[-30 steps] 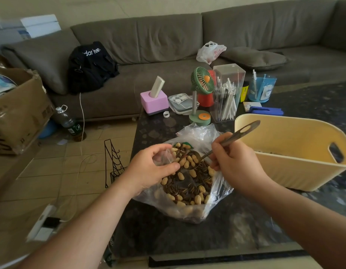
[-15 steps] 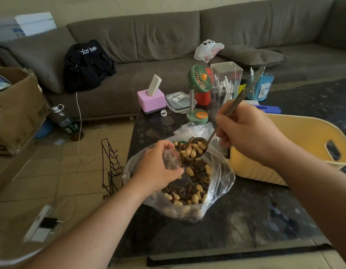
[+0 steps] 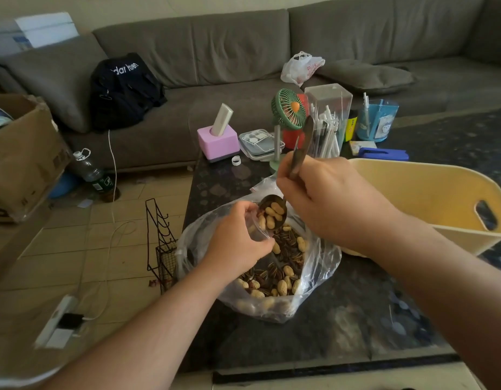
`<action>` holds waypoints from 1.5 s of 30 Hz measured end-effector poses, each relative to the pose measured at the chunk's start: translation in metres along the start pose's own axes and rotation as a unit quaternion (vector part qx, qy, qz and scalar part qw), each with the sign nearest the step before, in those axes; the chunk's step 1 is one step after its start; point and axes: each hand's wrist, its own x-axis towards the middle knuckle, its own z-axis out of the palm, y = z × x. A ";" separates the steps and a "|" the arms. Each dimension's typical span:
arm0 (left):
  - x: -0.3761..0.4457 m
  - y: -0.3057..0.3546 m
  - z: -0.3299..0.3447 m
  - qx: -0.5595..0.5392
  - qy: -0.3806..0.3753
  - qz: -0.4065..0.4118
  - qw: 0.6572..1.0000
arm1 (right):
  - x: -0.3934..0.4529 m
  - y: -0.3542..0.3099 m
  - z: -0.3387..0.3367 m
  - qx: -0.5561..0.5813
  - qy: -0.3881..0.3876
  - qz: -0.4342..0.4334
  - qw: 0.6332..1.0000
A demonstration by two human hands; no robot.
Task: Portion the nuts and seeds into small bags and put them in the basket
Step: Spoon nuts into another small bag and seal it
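A large clear plastic bag full of peanuts and striped sunflower seeds sits on the dark table. My left hand pinches a small clear bag open over it. My right hand grips a metal spoon by its handle, held steeply. The spoon's bowl, loaded with peanuts, tips at the mouth of the small bag. A cream-yellow basket with a handle cutout stands to the right of the big bag.
Behind the bags stand a green desk fan, a pink box, a clear box of pens, a blue cup and a blue stapler. A black wire rack stands off the table's left edge; a sofa runs behind.
My right hand has lifted the loaded spoon out of the big bag, raised its handle steeply and brought the bowl to the small bag. My left hand has shifted slightly with the bag.
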 end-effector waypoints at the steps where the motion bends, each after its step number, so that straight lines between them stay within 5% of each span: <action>1: 0.000 0.001 0.000 -0.003 0.001 -0.004 1.000 | -0.001 -0.001 0.001 -0.008 0.005 -0.013 1.000; 19: -0.004 0.006 0.002 -0.148 0.038 -0.041 0.987 | -0.006 -0.005 0.010 -0.006 0.060 -0.093 0.994; 37: 0.002 -0.001 -0.007 -0.198 0.096 -0.066 0.973 | -0.008 0.007 0.014 0.006 0.165 -0.081 0.983; 42: 0.008 -0.007 -0.028 -0.228 0.121 -0.064 0.964 | -0.009 0.018 0.013 0.025 0.032 0.055 0.998; 45: 0.006 -0.013 -0.033 -0.205 0.052 -0.067 0.975 | -0.013 0.025 0.021 0.039 -0.039 0.115 0.992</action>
